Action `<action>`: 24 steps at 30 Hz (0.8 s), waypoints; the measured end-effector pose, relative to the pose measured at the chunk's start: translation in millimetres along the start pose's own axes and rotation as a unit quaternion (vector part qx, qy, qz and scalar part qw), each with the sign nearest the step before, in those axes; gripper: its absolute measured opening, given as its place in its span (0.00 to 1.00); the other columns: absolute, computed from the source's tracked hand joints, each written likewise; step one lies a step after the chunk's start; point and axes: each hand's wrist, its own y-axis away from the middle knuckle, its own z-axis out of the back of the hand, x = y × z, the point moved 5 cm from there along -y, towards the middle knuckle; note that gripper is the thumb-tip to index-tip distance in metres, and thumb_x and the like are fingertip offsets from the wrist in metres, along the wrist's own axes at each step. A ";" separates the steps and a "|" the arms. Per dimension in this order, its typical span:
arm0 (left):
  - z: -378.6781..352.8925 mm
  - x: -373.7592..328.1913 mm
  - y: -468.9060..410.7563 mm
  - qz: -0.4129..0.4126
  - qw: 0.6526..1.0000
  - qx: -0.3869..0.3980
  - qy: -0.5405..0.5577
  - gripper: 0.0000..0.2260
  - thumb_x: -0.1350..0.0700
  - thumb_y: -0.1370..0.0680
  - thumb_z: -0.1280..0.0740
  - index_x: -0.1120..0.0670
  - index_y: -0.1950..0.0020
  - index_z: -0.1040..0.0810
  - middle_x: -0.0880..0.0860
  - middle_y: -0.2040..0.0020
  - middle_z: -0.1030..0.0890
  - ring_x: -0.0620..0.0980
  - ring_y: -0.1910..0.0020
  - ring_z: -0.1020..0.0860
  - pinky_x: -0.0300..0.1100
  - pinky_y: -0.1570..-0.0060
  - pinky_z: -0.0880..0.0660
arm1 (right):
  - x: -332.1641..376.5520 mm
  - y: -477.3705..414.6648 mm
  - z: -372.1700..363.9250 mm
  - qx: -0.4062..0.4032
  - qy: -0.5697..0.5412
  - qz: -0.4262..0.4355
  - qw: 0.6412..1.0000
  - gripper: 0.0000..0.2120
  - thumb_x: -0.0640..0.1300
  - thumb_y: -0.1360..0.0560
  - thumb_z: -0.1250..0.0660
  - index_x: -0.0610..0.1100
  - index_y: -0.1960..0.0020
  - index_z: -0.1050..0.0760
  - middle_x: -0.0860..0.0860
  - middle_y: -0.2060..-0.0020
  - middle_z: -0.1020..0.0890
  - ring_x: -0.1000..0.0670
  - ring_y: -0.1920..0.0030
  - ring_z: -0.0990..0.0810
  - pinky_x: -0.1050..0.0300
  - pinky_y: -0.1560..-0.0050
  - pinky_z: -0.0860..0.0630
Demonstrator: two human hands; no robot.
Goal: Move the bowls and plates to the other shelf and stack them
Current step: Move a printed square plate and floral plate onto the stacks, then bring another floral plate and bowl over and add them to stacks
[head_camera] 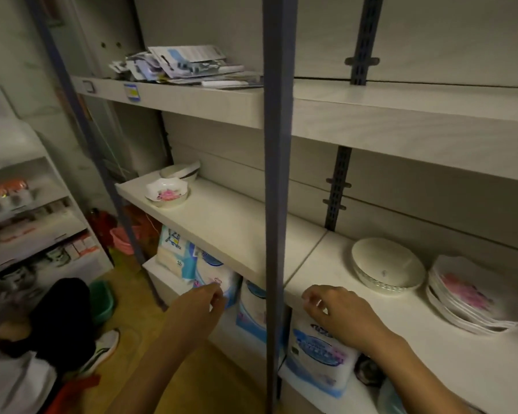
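Head view, one entry per item.

1. Stack of plates (473,294), pink flower print: blurred, so I cannot count them. It lies beyond and to the outer side of the right hand (338,312), well apart.
2. Stack of white bowls (388,265): just beside the plates, beyond the right hand, not touched.
3. Flowered dish (167,191): far beyond the left hand (205,300). It partly hides a bowl (180,171) behind it.
4. Blue post (277,204): stands between both hands and hides a strip of the shelf (222,222).
5. Left hand: raised before the shelf edge, fingers loosely curled, nothing held.
6. Right hand: knuckles up over the shelf's front edge, fingers loosely curled, nothing held. I cannot tell whether it touches the shelf.
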 end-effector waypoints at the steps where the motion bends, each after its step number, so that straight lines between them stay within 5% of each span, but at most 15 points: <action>1: 3.0 10.4 -4.7 0.004 1.000 -0.004 -0.002 0.08 0.50 0.21 0.41 0.52 0.53 0.26 0.49 0.57 0.20 0.44 0.62 0.26 0.38 0.58 0.26 | 10.0 -9.8 -4.5 0.004 -0.005 0.008 1.000 0.12 0.53 0.21 0.45 0.53 0.43 0.26 0.53 0.46 0.19 0.50 0.48 0.22 0.56 0.51 0.25; 5: 10.9 52.8 -23.9 0.032 0.999 0.000 0.004 0.08 0.49 0.21 0.40 0.51 0.51 0.25 0.48 0.56 0.19 0.44 0.62 0.25 0.39 0.58 0.24 | 50.6 -50.9 -22.4 0.005 -0.014 0.035 0.999 0.12 0.52 0.21 0.44 0.51 0.43 0.26 0.52 0.46 0.20 0.50 0.49 0.21 0.56 0.50 0.23; 10: 25.2 107.0 -60.2 0.050 0.999 -0.005 -0.005 0.07 0.49 0.22 0.39 0.49 0.51 0.25 0.42 0.61 0.25 0.40 0.67 0.28 0.34 0.63 0.25 | 92.2 -119.0 -41.1 -0.015 -0.015 0.059 0.998 0.10 0.53 0.22 0.44 0.53 0.47 0.27 0.58 0.54 0.24 0.56 0.57 0.25 0.64 0.61 0.30; 13: 36.8 145.2 -90.1 0.059 0.998 -0.007 0.009 0.06 0.51 0.22 0.39 0.51 0.50 0.24 0.42 0.63 0.27 0.40 0.65 0.26 0.37 0.59 0.23 | 105.8 -163.8 -50.1 -0.007 -0.024 0.048 0.999 0.12 0.54 0.22 0.45 0.52 0.44 0.27 0.55 0.48 0.21 0.53 0.52 0.22 0.58 0.53 0.24; 17: 59.4 193.3 -131.4 0.066 0.998 -0.017 0.004 0.06 0.52 0.22 0.39 0.51 0.48 0.24 0.45 0.57 0.23 0.40 0.64 0.27 0.28 0.65 0.31 | 123.4 -224.8 -56.7 0.001 0.008 0.033 0.999 0.15 0.54 0.21 0.47 0.52 0.40 0.28 0.53 0.42 0.21 0.50 0.47 0.22 0.55 0.47 0.24; 24: 88.0 270.1 -196.5 0.068 0.997 -0.036 -0.014 0.03 0.53 0.22 0.38 0.49 0.53 0.24 0.41 0.62 0.27 0.37 0.66 0.28 0.25 0.69 0.36 | 155.9 -315.8 -79.3 0.007 0.026 -0.001 1.000 0.16 0.54 0.21 0.48 0.51 0.39 0.28 0.52 0.42 0.21 0.50 0.46 0.21 0.57 0.50 0.26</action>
